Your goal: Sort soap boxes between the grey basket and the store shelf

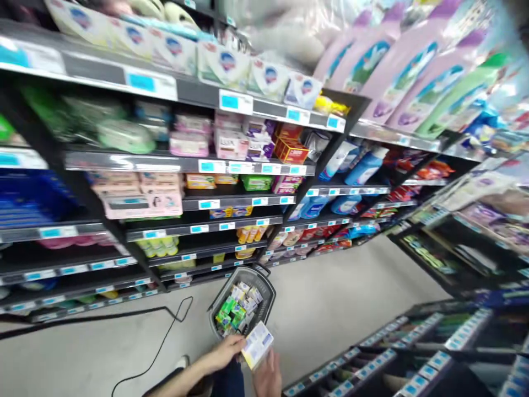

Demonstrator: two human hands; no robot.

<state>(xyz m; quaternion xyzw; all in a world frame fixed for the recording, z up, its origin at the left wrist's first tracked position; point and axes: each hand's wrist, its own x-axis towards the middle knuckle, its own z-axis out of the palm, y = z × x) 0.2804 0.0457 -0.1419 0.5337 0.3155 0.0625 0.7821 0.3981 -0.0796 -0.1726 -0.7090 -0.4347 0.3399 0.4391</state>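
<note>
The left hand [233,345] pinched a white-and-yellow rectangular box [257,343] at its left edge, by the near end of a grey plastic basket [268,300]. The right hand [268,376] met its near-right side, grip unclear. Two-handed handling seemed underway; the next move likely called for steady support.

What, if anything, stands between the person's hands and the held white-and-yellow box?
Nothing visible stands in the way: the left hand grips the white-and-yellow box at its left edge, and the right hand is at its lower right edge.
</note>
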